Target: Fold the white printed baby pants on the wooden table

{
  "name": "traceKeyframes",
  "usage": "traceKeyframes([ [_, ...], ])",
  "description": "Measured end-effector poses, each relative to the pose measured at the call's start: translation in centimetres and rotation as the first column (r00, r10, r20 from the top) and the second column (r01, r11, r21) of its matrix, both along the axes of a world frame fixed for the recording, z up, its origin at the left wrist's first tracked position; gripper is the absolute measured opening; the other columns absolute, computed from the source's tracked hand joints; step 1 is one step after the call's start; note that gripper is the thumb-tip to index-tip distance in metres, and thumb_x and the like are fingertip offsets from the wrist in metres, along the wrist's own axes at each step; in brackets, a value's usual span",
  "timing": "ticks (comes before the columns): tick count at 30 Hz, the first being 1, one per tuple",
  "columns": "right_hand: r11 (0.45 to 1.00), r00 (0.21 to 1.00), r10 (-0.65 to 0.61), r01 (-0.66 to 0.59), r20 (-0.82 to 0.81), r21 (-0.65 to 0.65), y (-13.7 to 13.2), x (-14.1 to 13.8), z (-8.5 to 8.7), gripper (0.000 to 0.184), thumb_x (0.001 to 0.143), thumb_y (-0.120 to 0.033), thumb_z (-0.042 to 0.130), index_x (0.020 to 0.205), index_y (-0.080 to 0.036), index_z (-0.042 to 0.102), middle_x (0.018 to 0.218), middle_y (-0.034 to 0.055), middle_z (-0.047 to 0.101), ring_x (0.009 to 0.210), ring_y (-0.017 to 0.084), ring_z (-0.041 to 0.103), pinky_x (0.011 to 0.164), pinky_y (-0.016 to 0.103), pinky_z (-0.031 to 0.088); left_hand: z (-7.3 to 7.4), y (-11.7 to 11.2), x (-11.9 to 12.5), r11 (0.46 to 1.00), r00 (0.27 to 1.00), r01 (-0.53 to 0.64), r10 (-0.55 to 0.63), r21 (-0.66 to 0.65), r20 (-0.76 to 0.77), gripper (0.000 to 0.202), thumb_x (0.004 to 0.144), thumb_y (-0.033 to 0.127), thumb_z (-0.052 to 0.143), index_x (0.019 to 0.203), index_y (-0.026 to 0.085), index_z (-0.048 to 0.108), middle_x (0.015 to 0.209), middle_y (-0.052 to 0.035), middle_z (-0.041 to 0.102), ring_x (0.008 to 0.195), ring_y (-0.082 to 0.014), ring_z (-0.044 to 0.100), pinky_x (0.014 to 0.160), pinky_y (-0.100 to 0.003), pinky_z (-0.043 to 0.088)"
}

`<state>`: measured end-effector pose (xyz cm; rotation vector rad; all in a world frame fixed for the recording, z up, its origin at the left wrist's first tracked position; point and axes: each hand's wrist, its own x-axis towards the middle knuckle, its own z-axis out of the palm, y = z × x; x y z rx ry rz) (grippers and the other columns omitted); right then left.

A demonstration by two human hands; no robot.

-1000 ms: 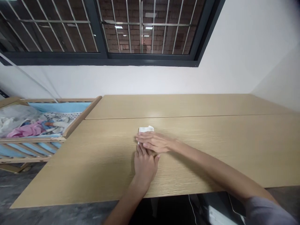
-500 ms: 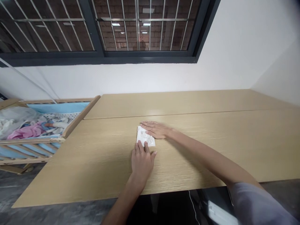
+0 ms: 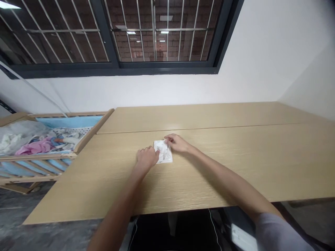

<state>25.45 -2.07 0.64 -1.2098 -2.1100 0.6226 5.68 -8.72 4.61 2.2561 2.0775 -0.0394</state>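
A small flat white packet (image 3: 164,157) with faint grey print lies on the light wooden tabletop (image 3: 222,167). At its left edge is my left hand (image 3: 147,157), fingers curled and the thumb resting over the packet's side. My right hand (image 3: 178,143) is at the upper right corner, thumb and fingers closed together on that edge. The fingertips of both hands are partly hidden, and the print is too small to read.
To the left stands a wooden crib (image 3: 94,134) holding clothes (image 3: 36,145) and a plastic bag. A barred window (image 3: 162,68) is set in the white wall behind the table. Below the front edge are a white cable (image 3: 215,228) and a white object (image 3: 243,238).
My left hand has shifted from the packet's near edge to its left side, its fingers now curled. My right hand has gone from lying flat across the packet to gripping its upper right corner.
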Motion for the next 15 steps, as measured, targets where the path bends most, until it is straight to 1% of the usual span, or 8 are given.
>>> traceKeyframes([
  [2,0.998,1.0,-0.027,0.027,0.0,-0.048,-0.1,-0.7,0.0,0.024,0.089,-0.031,0.064,0.103,-0.013,0.071,0.1,0.0094,0.07,0.082,0.019,0.063,0.076,0.03,0.049,-0.4,1.0,0.8,1.0,1.0,0.005,-0.005,-0.02,0.013,0.05,0.1,0.046,0.039,0.115,0.007,0.066,0.111,-0.0223,0.073,0.108,-0.0335,0.069,0.091,-0.041,0.047],
  [4,0.992,0.995,-0.101,0.1,-0.01,-0.074,-0.4,-1.3,0.3,0.018,0.081,-0.027,0.07,0.094,-0.014,0.068,0.095,0.0074,0.067,0.079,0.017,0.06,0.073,0.028,0.046,-0.2,1.2,1.2,1.0,0.999,0.018,-0.018,-0.023,0.028,0.046,0.101,0.042,0.039,0.114,0.008,0.066,0.111,-0.0223,0.074,0.107,-0.0325,0.07,0.087,-0.039,0.048],
  [7,0.98,0.979,-0.196,0.193,-0.062,-0.051,-2.4,-2.6,1.7,0.017,0.075,-0.019,0.07,0.088,-0.016,0.061,0.094,0.0048,0.061,0.083,0.016,0.056,0.074,0.027,0.044,1.8,-0.6,0.6,0.998,0.997,0.057,-0.058,0.015,0.06,0.041,0.101,0.039,0.038,0.11,0.01,0.066,0.109,-0.0206,0.074,0.102,-0.0303,0.071,0.082,-0.036,0.047],
  [8,0.98,0.977,-0.194,0.19,-0.088,-0.055,-3.6,-3.1,2.5,0.017,0.075,-0.019,0.068,0.088,-0.017,0.058,0.091,0.003,0.059,0.081,0.016,0.054,0.072,0.027,0.043,2.8,-1.9,-0.2,0.996,0.994,0.079,-0.082,0.039,0.077,0.04,0.101,0.04,0.037,0.107,0.012,0.065,0.106,-0.0185,0.074,0.099,-0.0289,0.071,0.08,-0.035,0.047],
  [10,0.986,0.978,-0.138,0.12,-0.159,-0.118,-7.0,-4.5,4.4,0.017,0.078,-0.021,0.065,0.09,-0.02,0.054,0.081,-0.0016,0.056,0.072,0.014,0.05,0.066,0.025,0.039,4.7,-5.2,-2.5,0.987,0.981,0.128,-0.14,0.092,0.136,0.04,0.102,0.045,0.035,0.096,0.018,0.063,0.095,-0.0112,0.074,0.09,-0.025,0.07,0.074,-0.031,0.045],
  [12,0.971,0.957,-0.031,-0.04,-0.289,-0.235,-11.4,-6.1,6.4,0.018,0.083,-0.028,0.062,0.096,-0.022,0.05,0.079,-0.0037,0.054,0.067,0.013,0.048,0.061,0.025,0.038,6.1,-9.3,-5.9,0.972,0.934,0.174,-0.213,0.155,0.288,0.044,0.099,0.055,0.035,0.08,0.022,0.057,0.076,-0.0035,0.069,0.072,-0.0206,0.064,0.066,-0.029,0.042],
  [13,0.956,0.936,0.012,-0.114,-0.351,-0.27,-13.9,-7.1,7.2,0.019,0.083,-0.029,0.062,0.094,-0.022,0.049,0.08,-0.0037,0.053,0.068,0.013,0.047,0.061,0.025,0.037,6.3,-11.5,-7.9,0.977,0.912,0.162,-0.201,0.137,0.358,0.046,0.097,0.06,0.037,0.075,0.023,0.054,0.071,-0.0008,0.066,0.066,-0.0186,0.06,0.063,-0.028,0.041],
  [15,0.914,0.889,0.066,-0.237,-0.454,-0.329,-18.8,-9.5,8.0,0.022,0.077,-0.026,0.066,0.088,-0.022,0.047,0.079,-0.0042,0.05,0.068,0.012,0.044,0.062,0.025,0.037,5.8,-15.7,-12.3,0.993,0.896,0.084,-0.11,0.079,0.431,0.051,0.088,0.068,0.043,0.065,0.024,0.049,0.062,0.0019,0.06,0.06,-0.0171,0.055,0.06,-0.026,0.041],
])
